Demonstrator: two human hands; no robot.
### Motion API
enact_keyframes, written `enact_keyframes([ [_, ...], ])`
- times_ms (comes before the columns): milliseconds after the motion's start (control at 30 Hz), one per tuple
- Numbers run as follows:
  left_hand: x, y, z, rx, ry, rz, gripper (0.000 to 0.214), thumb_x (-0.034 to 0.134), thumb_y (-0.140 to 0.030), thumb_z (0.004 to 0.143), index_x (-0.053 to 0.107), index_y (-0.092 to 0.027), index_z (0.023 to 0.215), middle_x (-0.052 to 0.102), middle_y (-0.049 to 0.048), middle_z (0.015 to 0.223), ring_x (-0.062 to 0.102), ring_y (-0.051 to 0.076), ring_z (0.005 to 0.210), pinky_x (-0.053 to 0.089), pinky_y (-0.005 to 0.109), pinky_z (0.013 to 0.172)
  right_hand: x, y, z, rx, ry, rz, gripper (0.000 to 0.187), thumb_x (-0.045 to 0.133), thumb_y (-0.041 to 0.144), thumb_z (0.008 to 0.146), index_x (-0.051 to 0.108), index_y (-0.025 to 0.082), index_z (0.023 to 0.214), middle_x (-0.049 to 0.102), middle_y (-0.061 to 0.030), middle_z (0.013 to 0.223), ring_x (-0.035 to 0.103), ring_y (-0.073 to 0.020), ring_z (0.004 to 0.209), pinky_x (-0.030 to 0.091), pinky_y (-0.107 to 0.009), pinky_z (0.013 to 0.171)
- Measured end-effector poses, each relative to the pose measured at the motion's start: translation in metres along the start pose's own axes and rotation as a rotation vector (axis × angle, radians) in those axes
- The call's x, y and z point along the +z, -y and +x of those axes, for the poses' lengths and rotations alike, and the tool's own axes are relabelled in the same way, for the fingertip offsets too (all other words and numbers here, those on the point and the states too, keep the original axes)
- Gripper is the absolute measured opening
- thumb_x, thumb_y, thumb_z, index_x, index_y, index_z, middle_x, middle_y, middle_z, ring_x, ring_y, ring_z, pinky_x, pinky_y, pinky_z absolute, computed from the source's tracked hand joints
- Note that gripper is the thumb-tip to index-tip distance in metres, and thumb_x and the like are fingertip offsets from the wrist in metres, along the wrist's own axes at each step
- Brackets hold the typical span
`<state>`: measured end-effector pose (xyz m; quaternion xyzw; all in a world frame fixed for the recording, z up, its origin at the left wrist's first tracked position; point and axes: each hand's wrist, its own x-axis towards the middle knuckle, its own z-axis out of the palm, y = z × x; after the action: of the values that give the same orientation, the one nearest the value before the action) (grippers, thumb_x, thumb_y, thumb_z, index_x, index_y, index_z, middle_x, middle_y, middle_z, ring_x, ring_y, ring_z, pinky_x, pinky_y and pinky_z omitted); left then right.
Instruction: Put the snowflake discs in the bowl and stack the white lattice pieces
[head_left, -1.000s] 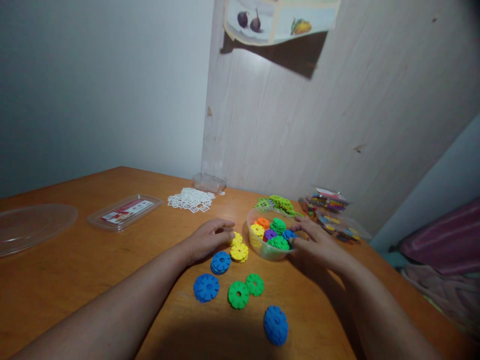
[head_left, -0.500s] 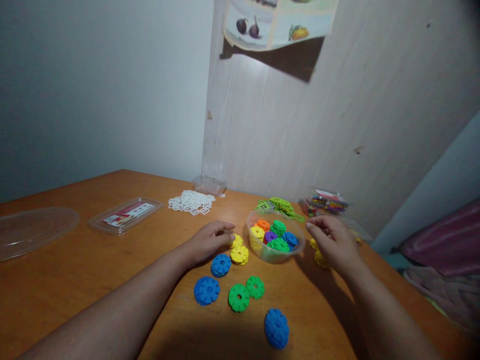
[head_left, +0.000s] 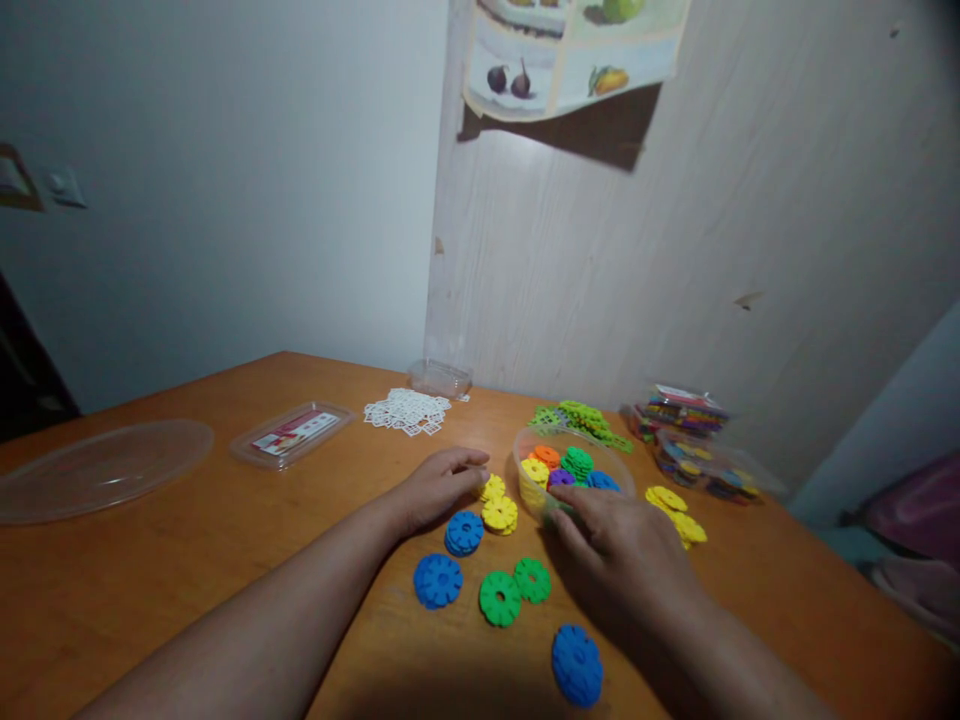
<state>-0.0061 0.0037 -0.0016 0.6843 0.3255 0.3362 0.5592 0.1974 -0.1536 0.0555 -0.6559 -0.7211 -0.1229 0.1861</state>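
Note:
My left hand (head_left: pixel 439 485) rests on the wooden table (head_left: pixel 187 560), fingers curled, fingertips touching a yellow toothed disc (head_left: pixel 493 488); whether it grips the disc I cannot make out. My right hand (head_left: pixel 619 545) lies palm down at the near rim of a clear round bowl (head_left: pixel 529 492), which holds several coloured discs. Its fingers are spread and point left, and nothing shows in them. Before the hands lie two blue discs (head_left: pixel 438 579), two green discs (head_left: pixel 499 598), a second yellow disc (head_left: pixel 500 514) and a larger blue disc (head_left: pixel 577 664).
Yellow discs (head_left: pixel 676 510) lie right of the bowl. Behind it are green pieces (head_left: pixel 581 418), white lattice pieces (head_left: pixel 407 410), a small clear tub (head_left: pixel 439 378) and packs of coloured pieces (head_left: pixel 686 425). A clear lid (head_left: pixel 97 468) and flat tray (head_left: pixel 292 434) sit left.
My right hand has come from the right of the bowl, where yellow discs now lie, back to the bowl's near side. The left hand has stayed put. The camera has tilted slightly.

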Motion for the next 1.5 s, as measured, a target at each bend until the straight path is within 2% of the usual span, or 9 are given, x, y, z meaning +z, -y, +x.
enact_keyframes([
  [200,0.000,0.005,0.001,0.002,0.004,-0.016,0.050,0.070,-0.038,0.079,0.066,-0.012,0.121,0.067,0.0151,0.121,0.060,0.028,0.115,0.044,0.043,0.101,-0.007,-0.006,-0.001,-0.015,0.036,0.016,0.024,0.045,0.030,0.092,0.065,0.026,0.079,0.069,-0.0013,0.076,0.059,-0.0171,0.066,0.027,-0.028,0.057],
  [367,-0.003,0.001,0.000,0.000,0.011,0.008,0.050,0.069,-0.037,0.079,0.066,-0.012,0.122,0.066,0.0156,0.125,0.060,0.028,0.114,0.044,0.043,0.102,-0.011,-0.017,-0.006,0.068,0.047,0.010,0.024,0.048,0.029,0.089,0.063,0.026,0.071,0.063,-0.0004,0.066,0.051,-0.0153,0.058,0.018,-0.028,0.053],
  [700,-0.003,0.003,0.000,-0.036,0.017,-0.028,0.051,0.070,-0.036,0.077,0.065,-0.013,0.122,0.066,0.0139,0.123,0.061,0.027,0.111,0.047,0.041,0.098,-0.011,-0.047,-0.003,0.225,0.110,0.221,0.020,0.046,0.028,0.085,0.060,0.024,0.071,0.060,0.0006,0.062,0.051,-0.0153,0.058,0.022,-0.025,0.050],
  [1000,-0.003,0.002,-0.002,-0.043,0.027,-0.040,0.053,0.071,-0.039,0.077,0.064,-0.014,0.124,0.067,0.0132,0.122,0.063,0.026,0.110,0.048,0.040,0.096,0.004,-0.071,0.000,0.308,0.003,0.512,0.015,0.048,0.027,0.077,0.059,0.022,0.069,0.056,0.0020,0.059,0.049,-0.0140,0.058,0.029,-0.022,0.048],
  [1167,-0.003,-0.003,-0.004,-0.046,0.026,-0.015,0.050,0.071,-0.037,0.077,0.065,-0.015,0.122,0.066,0.0127,0.124,0.062,0.027,0.112,0.048,0.040,0.098,0.010,-0.076,-0.001,0.379,0.066,0.688,0.011,0.049,0.026,0.078,0.058,0.022,0.072,0.051,0.0041,0.059,0.045,-0.0118,0.054,0.029,-0.021,0.046],
  [1300,-0.002,0.001,-0.002,-0.058,0.025,-0.036,0.052,0.070,-0.037,0.078,0.064,-0.014,0.124,0.066,0.0135,0.124,0.062,0.027,0.113,0.048,0.041,0.098,0.006,-0.071,-0.001,0.405,0.075,0.759,0.010,0.050,0.028,0.077,0.059,0.022,0.076,0.050,0.0040,0.058,0.043,-0.0115,0.051,0.028,-0.021,0.045],
  [1400,-0.004,0.005,-0.001,-0.058,0.024,-0.065,0.053,0.072,-0.037,0.077,0.063,-0.014,0.125,0.066,0.0136,0.122,0.061,0.027,0.114,0.048,0.041,0.099,-0.001,-0.071,-0.001,0.386,0.015,0.772,0.014,0.050,0.030,0.077,0.060,0.022,0.084,0.050,0.0039,0.059,0.044,-0.0119,0.051,0.031,-0.023,0.046],
  [1500,-0.004,0.005,-0.001,-0.073,0.024,-0.077,0.053,0.072,-0.038,0.077,0.063,-0.015,0.124,0.066,0.0130,0.123,0.061,0.027,0.115,0.048,0.041,0.099,-0.007,-0.088,0.002,0.391,-0.116,0.695,0.022,0.052,0.032,0.075,0.058,0.022,0.094,0.048,0.0052,0.059,0.043,-0.0120,0.050,0.031,-0.023,0.046],
])
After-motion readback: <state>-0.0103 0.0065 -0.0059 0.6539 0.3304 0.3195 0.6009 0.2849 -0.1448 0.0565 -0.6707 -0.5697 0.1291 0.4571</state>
